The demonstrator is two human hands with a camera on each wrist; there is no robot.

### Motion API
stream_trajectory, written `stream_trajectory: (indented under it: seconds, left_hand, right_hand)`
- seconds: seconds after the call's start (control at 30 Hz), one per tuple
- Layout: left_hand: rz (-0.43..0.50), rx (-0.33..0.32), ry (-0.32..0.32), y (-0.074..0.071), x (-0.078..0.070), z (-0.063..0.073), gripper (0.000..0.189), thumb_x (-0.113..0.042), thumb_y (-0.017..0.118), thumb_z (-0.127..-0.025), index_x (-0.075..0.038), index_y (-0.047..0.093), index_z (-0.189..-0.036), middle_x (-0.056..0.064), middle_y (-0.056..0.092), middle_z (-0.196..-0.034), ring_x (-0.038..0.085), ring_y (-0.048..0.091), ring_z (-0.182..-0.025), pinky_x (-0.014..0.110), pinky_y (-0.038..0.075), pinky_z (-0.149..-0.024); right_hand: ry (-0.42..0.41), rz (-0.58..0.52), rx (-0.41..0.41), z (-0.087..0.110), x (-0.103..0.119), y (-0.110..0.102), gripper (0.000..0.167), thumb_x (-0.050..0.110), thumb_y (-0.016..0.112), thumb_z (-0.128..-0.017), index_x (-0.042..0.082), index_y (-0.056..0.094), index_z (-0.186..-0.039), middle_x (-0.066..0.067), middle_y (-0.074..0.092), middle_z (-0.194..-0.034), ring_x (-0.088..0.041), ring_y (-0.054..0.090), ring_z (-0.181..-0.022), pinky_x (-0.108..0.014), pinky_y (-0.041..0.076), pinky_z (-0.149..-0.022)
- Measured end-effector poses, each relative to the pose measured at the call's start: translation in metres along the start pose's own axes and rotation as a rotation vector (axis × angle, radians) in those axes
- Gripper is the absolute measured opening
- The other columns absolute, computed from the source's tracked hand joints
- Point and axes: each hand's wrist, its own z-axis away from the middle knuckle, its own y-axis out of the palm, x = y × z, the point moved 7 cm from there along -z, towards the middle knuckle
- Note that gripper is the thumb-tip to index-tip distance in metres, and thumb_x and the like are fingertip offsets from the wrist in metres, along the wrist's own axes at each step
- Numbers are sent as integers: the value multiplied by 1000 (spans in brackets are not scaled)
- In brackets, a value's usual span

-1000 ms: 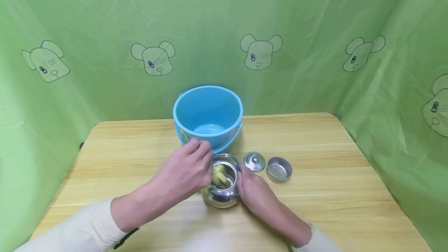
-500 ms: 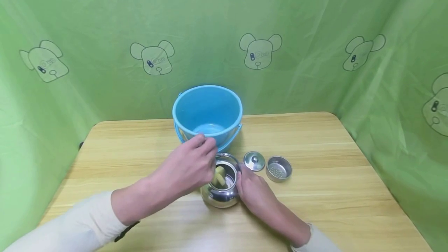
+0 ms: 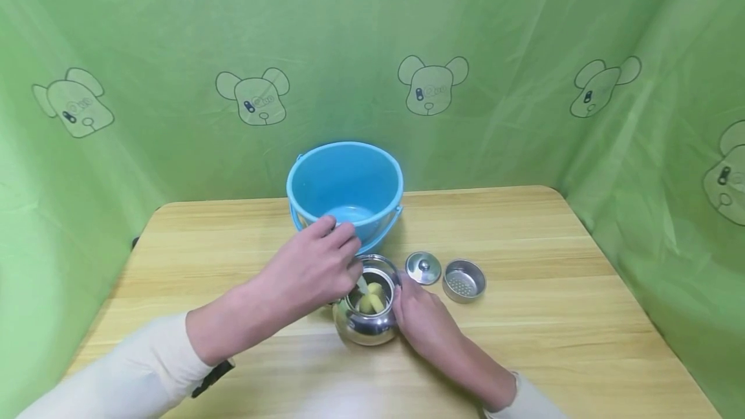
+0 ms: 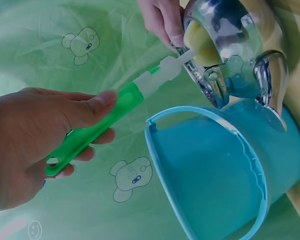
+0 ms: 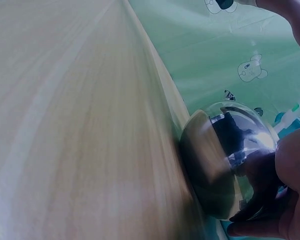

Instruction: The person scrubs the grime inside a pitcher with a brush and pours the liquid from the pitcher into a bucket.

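My left hand [image 3: 311, 267] grips the green handle of a sponge brush [image 4: 107, 117], thumb along one side and fingers curled beneath. The brush's white neck leads into a shiny steel teapot [image 3: 369, 330]. Its yellow sponge head [image 3: 371, 303] sits inside the teapot's open mouth. My right hand [image 3: 427, 317] holds the teapot at its right side, near the rim and handle; in the right wrist view the fingers lie against the polished body [image 5: 215, 155]. The teapot stands upright on the table, its spout [image 4: 270, 85] visible in the left wrist view.
Behind the teapot stands a light blue bucket [image 3: 378, 228] with its handle hanging at the front. To the right lie a round steel lid [image 3: 423, 268] and a perforated steel strainer [image 3: 464, 282]. Green curtains [image 3: 343, 37] enclose the wooden table [image 3: 553, 315].
The left hand has shifted slightly, and the sponge head has moved right and lower inside the teapot's mouth, exposing more of its white neck. The right hand and teapot have stayed almost still.
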Motion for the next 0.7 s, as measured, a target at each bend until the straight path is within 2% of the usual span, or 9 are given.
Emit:
stream_trajectory:
  seconds: [0.27,0.47,0.7]
  left_hand:
    - [-6,-64,-37,3,-3,-1,11,-17,85,-83,-22,77,-89,0,75,-87,21,57,-86,30,48,-77]
    - [-15,-68,-71,7,-5,-1,10,-15,82,-85,-20,75,-91,0,73,-82,21,56,-84,28,45,-73]
    - [-28,-88,-137,10,-5,-1,8,-13,78,-87,-18,73,-83,0,69,-77,20,55,-76,27,45,-69]
  right_hand:
    - [-17,6,-7,0,0,0,38,15,50,-106,-11,56,-132,-27,71,-121,-42,74,-97,-49,63,-84]
    - [-25,14,-5,0,0,1,37,16,49,-106,-11,56,-131,-26,71,-121,-41,74,-96,-47,63,-82]
    - [-21,21,0,0,-1,2,38,17,49,-107,-11,56,-131,-26,71,-120,-41,74,-97,-47,63,-83]
